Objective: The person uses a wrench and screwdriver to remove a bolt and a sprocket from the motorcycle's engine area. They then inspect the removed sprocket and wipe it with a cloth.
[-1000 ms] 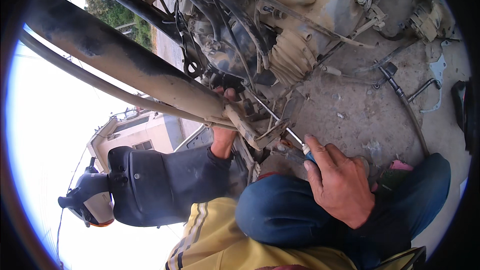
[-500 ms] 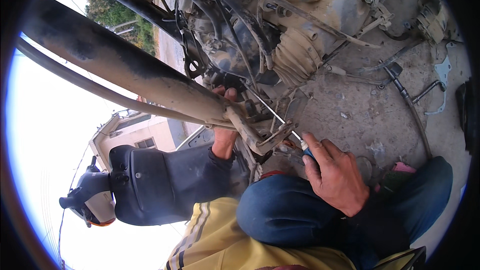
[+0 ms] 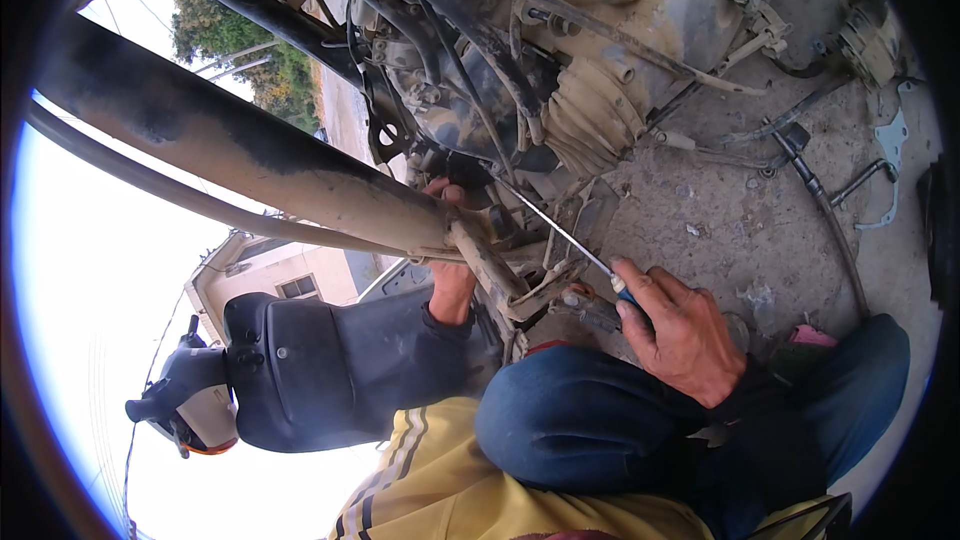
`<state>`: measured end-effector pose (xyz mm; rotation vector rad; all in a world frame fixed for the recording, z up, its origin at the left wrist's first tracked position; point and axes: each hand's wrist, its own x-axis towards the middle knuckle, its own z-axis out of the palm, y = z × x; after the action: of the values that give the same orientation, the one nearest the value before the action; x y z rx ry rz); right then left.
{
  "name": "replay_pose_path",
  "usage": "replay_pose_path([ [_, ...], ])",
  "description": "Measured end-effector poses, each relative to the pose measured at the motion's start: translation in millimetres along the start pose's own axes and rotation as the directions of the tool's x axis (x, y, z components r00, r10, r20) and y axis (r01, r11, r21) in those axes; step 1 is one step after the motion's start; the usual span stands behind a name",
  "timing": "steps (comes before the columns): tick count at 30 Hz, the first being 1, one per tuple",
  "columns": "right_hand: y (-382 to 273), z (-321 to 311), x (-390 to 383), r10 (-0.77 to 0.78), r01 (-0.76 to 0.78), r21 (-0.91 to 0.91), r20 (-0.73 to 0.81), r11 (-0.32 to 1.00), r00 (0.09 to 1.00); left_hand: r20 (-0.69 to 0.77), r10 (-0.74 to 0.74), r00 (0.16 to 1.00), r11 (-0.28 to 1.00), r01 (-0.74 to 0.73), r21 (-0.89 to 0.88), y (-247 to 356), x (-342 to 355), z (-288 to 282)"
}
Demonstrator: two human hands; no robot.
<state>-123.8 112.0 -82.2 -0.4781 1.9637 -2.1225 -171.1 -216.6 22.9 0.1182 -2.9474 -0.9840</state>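
Note:
My right hand [image 3: 690, 342] is closed round the blue handle of a screwdriver [image 3: 563, 233], above my bent knee. Its long thin shaft slants up and left into the engine [image 3: 470, 105], and the tip is lost among dark parts beside my left fingers. My left hand [image 3: 452, 285] reaches up behind the dusty frame tube [image 3: 300, 165], which hides its middle. Only its wrist and curled fingertips show, by a small dark part [image 3: 465, 168] under the engine. What those fingers hold is hidden.
A ribbed rubber boot [image 3: 597, 120] sits right of the shaft. On the dirty ground lie a long-handled wrench-like tool [image 3: 815, 190], a light-blue gasket [image 3: 890, 150] and a pink scrap [image 3: 812, 336]. A parked scooter [image 3: 300, 365] stands at the left, before a house [image 3: 265, 270].
My right hand and the screwdriver handle have shifted slightly right. The tip stays near the same spot. My left hand remains behind the frame, with little visible movement.

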Motion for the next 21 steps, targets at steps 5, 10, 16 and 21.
replay_pose_path([
  [5, 1.6, 4.5, -0.9, 0.004, -0.004, -0.016, -0.008, 1.0, 1.0, -0.044, -0.087, 0.995, 0.996, 0.088, 0.024, 0.9, -1.2, -1.6],
  [10, 2.0, 15.9, -5.5, 0.004, -0.004, -0.011, -0.045, 1.0, 0.999, -0.178, -0.12, 0.977, 0.982, 0.091, -0.163, 11.6, 9.0, 16.8],
  [16, 2.5, 15.9, -3.6, -0.004, 0.002, -0.043, -0.04, 0.999, 0.999, -0.217, 0.007, 0.976, 1.0, -0.003, 0.019, -10.6, 15.1, 15.4],
  [21, 3.4, 20.7, -5.2, 0.013, -0.013, 0.013, -0.056, 1.0, 0.998, -0.187, -0.149, 0.971, 0.978, 0.118, -0.17, 3.2, 18.5, 16.9],
])
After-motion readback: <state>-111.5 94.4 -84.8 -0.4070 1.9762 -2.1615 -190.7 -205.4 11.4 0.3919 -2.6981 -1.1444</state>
